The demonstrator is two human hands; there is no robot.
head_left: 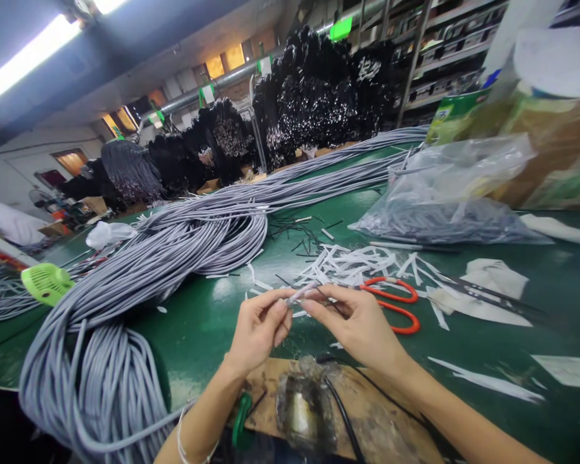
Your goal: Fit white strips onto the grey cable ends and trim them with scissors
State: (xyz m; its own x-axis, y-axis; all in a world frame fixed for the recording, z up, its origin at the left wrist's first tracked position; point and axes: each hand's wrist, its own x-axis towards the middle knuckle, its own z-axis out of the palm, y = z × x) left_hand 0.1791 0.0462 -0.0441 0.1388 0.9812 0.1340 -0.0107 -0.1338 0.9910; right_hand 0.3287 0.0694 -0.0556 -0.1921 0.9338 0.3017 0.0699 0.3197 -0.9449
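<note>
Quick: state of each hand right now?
Left hand: shut, pinching the small pale piece.
Right hand: shut, pinching the same piece's other end.

Worktop [212, 322]: dark green, glossy. Cable bundle [125, 303] left of the scissors: uniform light grey. Scissors [396, 309]: orange-red handles. Paper strips [352, 261] just behind the scissors: white. Fan [46, 283] far left of the scissors: lime green. Hanging cable bunches [314, 90] behind: black. Piece [302, 293] pinched between hands: pale grey-white.
</note>
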